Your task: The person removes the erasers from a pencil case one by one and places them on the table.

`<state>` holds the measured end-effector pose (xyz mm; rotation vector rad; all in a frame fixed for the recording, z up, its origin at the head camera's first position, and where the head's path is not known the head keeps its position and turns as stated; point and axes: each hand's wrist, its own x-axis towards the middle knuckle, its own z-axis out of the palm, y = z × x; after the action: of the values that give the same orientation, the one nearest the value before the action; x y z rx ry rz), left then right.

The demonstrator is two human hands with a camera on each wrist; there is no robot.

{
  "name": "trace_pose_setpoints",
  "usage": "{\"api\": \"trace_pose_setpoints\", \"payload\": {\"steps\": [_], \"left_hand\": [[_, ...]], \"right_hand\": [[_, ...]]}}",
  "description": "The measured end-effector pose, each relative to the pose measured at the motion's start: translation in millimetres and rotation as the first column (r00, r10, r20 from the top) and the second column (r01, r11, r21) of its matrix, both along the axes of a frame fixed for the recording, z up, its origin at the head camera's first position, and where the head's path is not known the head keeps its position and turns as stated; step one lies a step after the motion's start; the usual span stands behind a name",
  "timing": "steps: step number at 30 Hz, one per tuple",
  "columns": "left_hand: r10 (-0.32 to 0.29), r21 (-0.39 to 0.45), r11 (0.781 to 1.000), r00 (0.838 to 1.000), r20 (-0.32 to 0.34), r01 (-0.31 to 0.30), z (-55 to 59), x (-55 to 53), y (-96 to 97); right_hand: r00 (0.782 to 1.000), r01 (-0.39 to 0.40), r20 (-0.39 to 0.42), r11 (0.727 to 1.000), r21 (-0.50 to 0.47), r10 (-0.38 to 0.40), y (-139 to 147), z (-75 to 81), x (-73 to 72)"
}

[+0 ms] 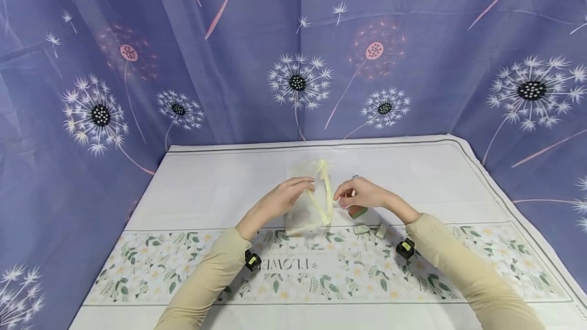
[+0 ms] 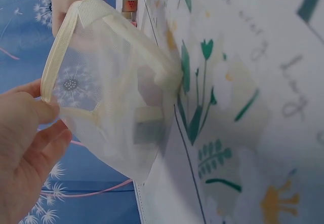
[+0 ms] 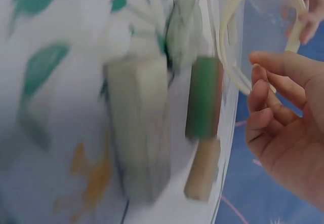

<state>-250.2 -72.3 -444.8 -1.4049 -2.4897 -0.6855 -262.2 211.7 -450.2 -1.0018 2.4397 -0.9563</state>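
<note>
My left hand (image 1: 286, 195) pinches the cream-edged rim of a see-through mesh bag (image 1: 302, 215), between thumb and fingers. The bag's mouth gapes toward the right. Through the mesh, a pale block (image 2: 148, 125) shows inside. My right hand (image 1: 364, 192) hovers just right of the mouth; its fingers are loosely bent, and I see nothing between them in the right wrist view. Below that hand lies a red-and-green block (image 1: 357, 212), with a watermelon-like print. A tan block (image 3: 202, 171) lies against it.
Two pale grey-green pieces, one rounded (image 1: 361, 229) and one oblong (image 1: 381, 231), lie on the tablecloth (image 1: 220, 182) in front of the right hand. A blue dandelion-print curtain (image 1: 229, 90) hangs behind the table and along its sides.
</note>
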Motion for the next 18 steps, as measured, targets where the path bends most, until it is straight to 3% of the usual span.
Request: {"api": "trace_pose_setpoints", "payload": {"steps": [8, 15, 18], "left_hand": [[-0.038, 0.05, 0.998, 0.999, 0.012, 0.038, -1.1, -2.2, -1.0], [-0.063, 0.076, 0.995, 0.998, -0.011, 0.063, -4.9, -2.3, 0.1], [-0.052, 0.079, 0.995, 0.998, -0.023, 0.054, -6.3, -2.5, 0.5]], "right_hand": [[0.999, -0.017, -0.044, 1.0, -0.006, 0.017, -28, -5.3, 0.5], [0.988, -0.141, 0.063, 0.99, -0.019, 0.142, -47, -9.8, 1.2], [0.985, -0.159, 0.061, 0.987, 0.004, 0.159, -55, -9.2, 1.2]]}}
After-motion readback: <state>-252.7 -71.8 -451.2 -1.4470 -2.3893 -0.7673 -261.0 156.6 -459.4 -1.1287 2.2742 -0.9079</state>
